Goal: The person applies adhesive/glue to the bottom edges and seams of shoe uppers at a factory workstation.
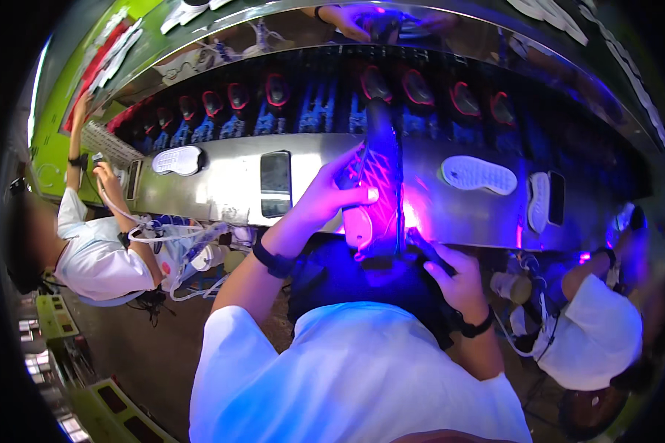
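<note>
In purple light at the middle of the bench, my left hand [325, 193] is closed on a shoe upper [359, 225], its thumb pressed on the side. The upper is dark with glowing pink lines and stands on end above my lap. My right hand [462, 282], low and to the right of it, grips a dark stick-shaped tool [427, 249] whose tip points at the shoe's lower edge. Whether the tip touches the shoe I cannot tell. A white shoe sole [479, 176] lies to the right on the metal ledge [229, 166], and a dark flat rectangular device [275, 183] to the left.
Behind the ledge runs a dark rack with several shoe uppers [277, 88]. Other white soles [177, 160] lie along the ledge, one beside a second dark rectangular device [556, 199]. One person [107, 258] sits at left among white cables, another [595, 332] at right.
</note>
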Motion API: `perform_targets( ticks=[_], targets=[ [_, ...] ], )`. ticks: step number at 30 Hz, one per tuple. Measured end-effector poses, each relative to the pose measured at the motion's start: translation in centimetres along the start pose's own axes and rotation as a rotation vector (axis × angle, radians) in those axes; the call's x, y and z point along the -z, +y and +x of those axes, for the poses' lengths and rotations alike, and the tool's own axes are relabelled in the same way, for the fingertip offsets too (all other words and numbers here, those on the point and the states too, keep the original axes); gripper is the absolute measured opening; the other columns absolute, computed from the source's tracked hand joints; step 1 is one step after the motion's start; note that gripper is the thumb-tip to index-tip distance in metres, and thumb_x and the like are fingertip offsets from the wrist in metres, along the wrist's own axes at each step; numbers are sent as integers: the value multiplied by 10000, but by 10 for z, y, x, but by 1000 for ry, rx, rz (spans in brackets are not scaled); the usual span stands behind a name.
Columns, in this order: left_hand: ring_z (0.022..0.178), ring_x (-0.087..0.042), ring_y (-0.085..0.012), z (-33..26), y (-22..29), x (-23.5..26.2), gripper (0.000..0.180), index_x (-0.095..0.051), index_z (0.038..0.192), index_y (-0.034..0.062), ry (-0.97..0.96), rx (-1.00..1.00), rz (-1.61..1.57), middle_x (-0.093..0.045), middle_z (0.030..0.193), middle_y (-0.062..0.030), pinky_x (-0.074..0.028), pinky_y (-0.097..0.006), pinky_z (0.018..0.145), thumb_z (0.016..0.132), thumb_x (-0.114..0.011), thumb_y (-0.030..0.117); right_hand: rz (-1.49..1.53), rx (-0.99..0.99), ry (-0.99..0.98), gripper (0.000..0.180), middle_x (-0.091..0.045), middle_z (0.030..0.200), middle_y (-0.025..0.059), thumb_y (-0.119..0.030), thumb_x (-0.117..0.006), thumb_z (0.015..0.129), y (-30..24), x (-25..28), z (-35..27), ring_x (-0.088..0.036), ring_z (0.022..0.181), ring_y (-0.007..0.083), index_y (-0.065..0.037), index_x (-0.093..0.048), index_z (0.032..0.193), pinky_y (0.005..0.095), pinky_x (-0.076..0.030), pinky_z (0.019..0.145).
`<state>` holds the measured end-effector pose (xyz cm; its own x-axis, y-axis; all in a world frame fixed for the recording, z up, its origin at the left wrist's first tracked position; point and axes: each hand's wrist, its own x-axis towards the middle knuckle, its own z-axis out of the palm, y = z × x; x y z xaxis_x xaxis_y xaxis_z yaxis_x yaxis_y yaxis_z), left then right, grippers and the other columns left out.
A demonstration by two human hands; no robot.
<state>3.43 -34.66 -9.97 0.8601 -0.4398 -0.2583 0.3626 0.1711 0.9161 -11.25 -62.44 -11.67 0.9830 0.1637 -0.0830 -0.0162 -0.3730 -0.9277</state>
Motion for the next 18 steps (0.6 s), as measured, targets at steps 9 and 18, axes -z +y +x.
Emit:
perform_targets(
  ticks=[9,18],
  targets=[
    [1057,-683,-219,149,29,129,746,-576,1368,-21,498,55,836,-710,1157,-139,-520,-336,951,769,-826,346,335,-420,243,451,-673,964,20,-50,-658,948,53,29,-10,-560,696,62,-9,-566,1388,216,-476,632],
    [1087,-635,-146,74,14,47,738,-450,1503,5,115,-22,95,-668,1229,-64,-497,-287,976,846,-767,117,205,-337,368,450,-667,918,25,-84,-648,979,52,41,-1,-564,737,70,-18,-559,1415,220,-464,674]
  ],
)
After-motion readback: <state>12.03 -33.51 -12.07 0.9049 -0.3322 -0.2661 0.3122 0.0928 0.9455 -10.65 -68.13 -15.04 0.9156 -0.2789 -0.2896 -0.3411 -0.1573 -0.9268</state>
